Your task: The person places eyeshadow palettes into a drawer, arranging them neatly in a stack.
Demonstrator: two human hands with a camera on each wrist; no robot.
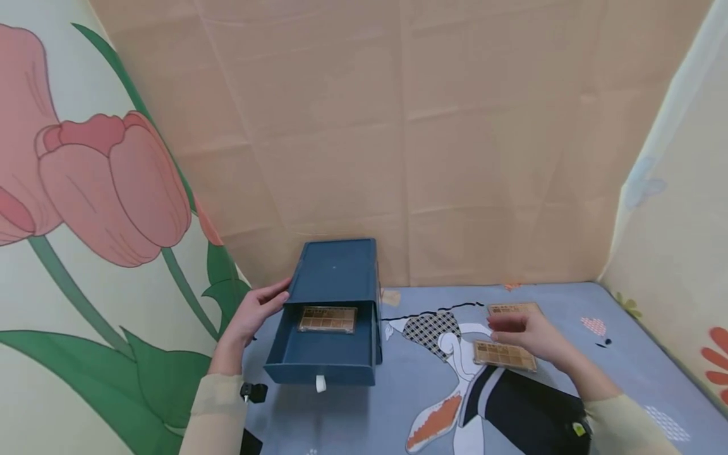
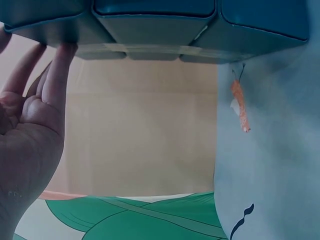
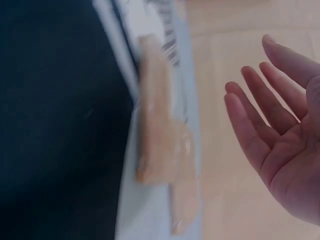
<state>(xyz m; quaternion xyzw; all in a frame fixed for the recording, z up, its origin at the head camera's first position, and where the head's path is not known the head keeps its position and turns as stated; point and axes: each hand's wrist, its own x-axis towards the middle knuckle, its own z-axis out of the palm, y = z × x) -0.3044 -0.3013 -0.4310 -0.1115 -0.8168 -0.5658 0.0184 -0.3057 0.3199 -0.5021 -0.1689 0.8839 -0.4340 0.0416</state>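
A dark blue drawer box stands on the table with its top drawer pulled out. Inside the drawer lies a clear-lidded palette with tan pans, toward the back. My left hand rests its extended fingers against the box's left side; in the left wrist view the fingertips meet the blue wall. Over on the right, my right hand hovers above two similar palettes, a nearer palette and a farther palette. Its fingers are spread and hold nothing in the right wrist view.
The table has a grey-blue printed cloth with a cartoon figure. A tan sheet hangs behind the box. Tulip-printed wall closes the left side, and a pale wall the right.
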